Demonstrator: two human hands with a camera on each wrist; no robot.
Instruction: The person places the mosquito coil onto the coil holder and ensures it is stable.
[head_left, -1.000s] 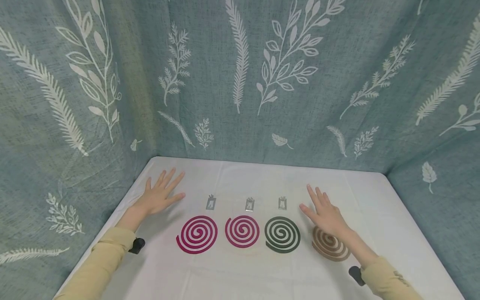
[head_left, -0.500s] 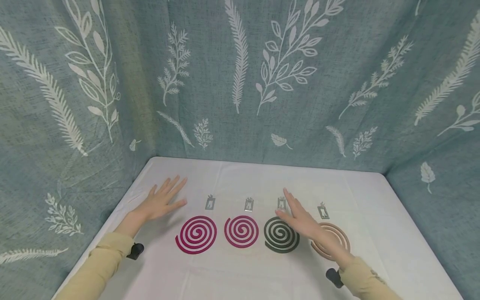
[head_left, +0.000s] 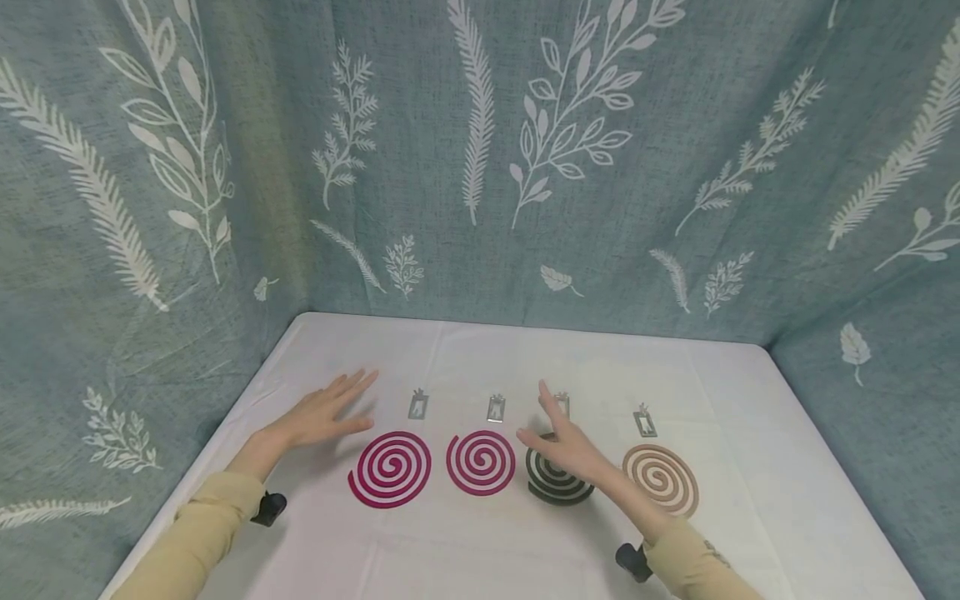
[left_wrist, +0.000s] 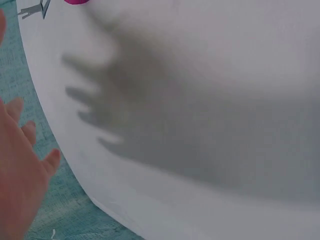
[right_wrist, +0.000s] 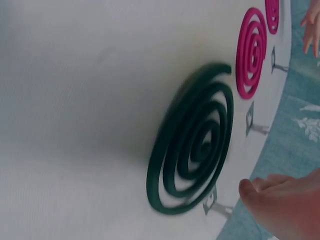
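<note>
Four-coil row aside, several spiral mosquito coils lie flat on the white table: a magenta coil (head_left: pixel 392 468) at left, a second magenta coil (head_left: pixel 481 460), a dark green coil (head_left: pixel 558 500) and a tan coil (head_left: pixel 658 477). Behind them lie small metal coil stands, among them one stand (head_left: pixel 417 406) at left and another stand (head_left: pixel 645 422) at right. My right hand (head_left: pixel 567 448) hovers with extended fingers over the green coil, partly hiding it and the stand behind. My left hand (head_left: pixel 322 417), fingers extended and holding nothing, is above the table left of the first magenta coil.
The white-covered table (head_left: pixel 465 550) ends at a rounded back edge. A blue-green curtain (head_left: pixel 450 275) with white leaf prints surrounds its back and sides. Dark wrist devices, such as the right one (head_left: pixel 633 562), sit below both sleeves.
My right hand has swept left from the tan coil to the green one, uncovering the tan coil and its stand. My left hand has lowered slightly, its fingers closer together.
</note>
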